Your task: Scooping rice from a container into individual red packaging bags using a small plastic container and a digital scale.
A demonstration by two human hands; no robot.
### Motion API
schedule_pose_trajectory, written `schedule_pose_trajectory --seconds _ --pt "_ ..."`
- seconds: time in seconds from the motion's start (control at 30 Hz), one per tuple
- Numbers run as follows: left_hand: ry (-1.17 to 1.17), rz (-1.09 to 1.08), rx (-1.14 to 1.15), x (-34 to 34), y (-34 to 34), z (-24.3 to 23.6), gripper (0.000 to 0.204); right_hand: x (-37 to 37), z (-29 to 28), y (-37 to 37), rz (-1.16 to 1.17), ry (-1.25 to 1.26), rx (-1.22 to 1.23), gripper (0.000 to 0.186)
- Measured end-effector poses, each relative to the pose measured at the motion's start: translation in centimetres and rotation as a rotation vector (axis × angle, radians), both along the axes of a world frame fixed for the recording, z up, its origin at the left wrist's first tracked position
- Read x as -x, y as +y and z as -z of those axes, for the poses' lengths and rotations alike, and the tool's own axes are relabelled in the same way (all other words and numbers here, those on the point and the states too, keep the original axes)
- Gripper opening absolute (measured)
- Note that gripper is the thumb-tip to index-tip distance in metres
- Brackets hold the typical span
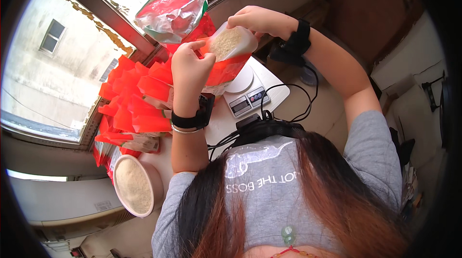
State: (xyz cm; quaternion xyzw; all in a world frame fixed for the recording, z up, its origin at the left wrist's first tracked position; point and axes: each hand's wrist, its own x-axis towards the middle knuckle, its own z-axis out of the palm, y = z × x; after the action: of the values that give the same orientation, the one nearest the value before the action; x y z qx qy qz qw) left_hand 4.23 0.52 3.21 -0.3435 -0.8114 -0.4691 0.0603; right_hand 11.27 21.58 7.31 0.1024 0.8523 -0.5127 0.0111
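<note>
A red plastic bag [230,69] with a translucent upper part stands open at the top, filled with pale grain that looks like rice [226,44]. My left hand [191,65] pinches the near left edge of its mouth between thumb and fingers. At the right side my right hand [263,20] grips the other edge, its fingertips partly hidden behind the film. Beneath the bag shows the round white plate of a kitchen scale [248,101], whose display and buttons face me. Whether the bag rests on that plate or is held just above it, I cannot tell.
Many filled red bags [139,97] crowd the table's left side. A larger silver and red sack [173,15] stands behind. At the lower left is a pale tub of grain [135,186]. Black cables [310,97] loop over the white table's [276,89] right edge. A window borders the left.
</note>
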Motion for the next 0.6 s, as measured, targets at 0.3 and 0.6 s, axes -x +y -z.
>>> schedule_pose_trajectory --seconds 0.3,0.6 --pt "-0.054 0.066 -0.08 -1.2 1.5 -0.6 0.038 0.4 2.2 -4.5 0.165 0.378 -0.789 0.067" --pt "-0.24 0.206 -0.516 -2.9 1.2 -2.8 0.037 -0.9 -3.5 -5.6 0.038 0.706 -0.83 0.052"
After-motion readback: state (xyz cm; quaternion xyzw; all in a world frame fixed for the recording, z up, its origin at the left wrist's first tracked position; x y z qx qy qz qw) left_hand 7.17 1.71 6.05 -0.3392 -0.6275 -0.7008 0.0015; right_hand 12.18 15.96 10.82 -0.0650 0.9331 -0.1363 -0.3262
